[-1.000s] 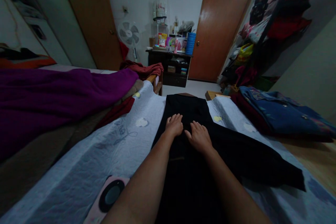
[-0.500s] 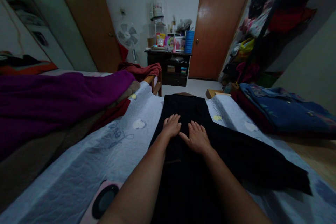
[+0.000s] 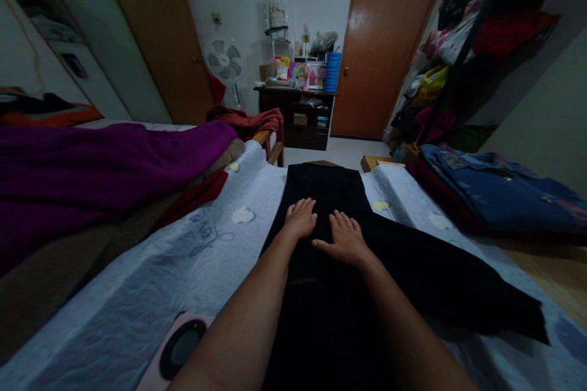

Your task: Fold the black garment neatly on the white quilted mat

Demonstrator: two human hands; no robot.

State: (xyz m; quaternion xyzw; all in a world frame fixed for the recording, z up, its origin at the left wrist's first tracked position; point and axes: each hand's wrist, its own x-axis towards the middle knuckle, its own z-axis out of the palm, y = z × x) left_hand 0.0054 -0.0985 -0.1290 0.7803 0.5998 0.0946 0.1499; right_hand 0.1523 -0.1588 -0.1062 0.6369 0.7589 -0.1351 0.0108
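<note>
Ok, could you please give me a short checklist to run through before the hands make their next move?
1. Left hand resting on the black garment: ok.
2. Right hand resting on it too: ok.
3. Sleeve-like part stretched out to the right: ok.
4. Blue denim garment apart from the black one: ok, off to the right.
5. Pink object fully visible: not ok, the left forearm covers part.
6. Cloth smooth beneath the palms: cannot tell, it is hidden.
</note>
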